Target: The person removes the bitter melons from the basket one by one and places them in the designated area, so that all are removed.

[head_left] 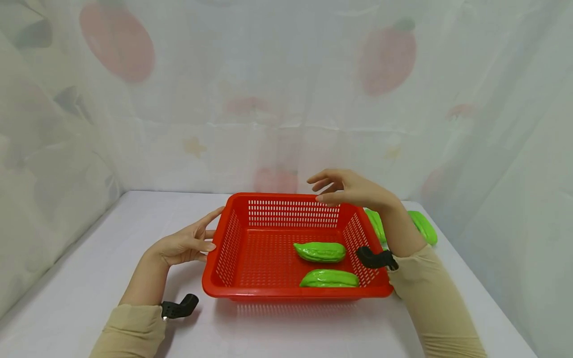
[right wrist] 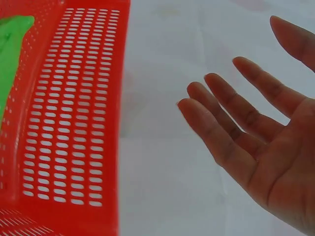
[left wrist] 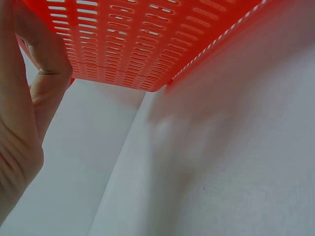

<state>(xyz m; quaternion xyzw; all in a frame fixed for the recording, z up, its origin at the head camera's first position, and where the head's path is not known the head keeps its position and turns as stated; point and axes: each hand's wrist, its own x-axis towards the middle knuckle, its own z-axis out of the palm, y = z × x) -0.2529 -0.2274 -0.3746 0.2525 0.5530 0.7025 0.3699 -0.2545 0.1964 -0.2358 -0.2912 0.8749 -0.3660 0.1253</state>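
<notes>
White table (head_left: 89, 278): red basket (head_left: 250, 293); right arm half-hides 2 gourds (head_left: 423, 226).

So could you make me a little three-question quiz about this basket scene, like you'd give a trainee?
1. True or false: the right hand holds a gourd.
2. How many green gourds lie inside the red basket?
A. one
B. two
C. four
3. Which hand touches the basket's side wall?

Key:
1. False. Its fingers are spread and hold nothing, above the basket's far right corner.
2. B. One gourd lies mid-basket, another gourd by the near wall. More green gourds lie on the table, outside.
3. The left hand.
</notes>
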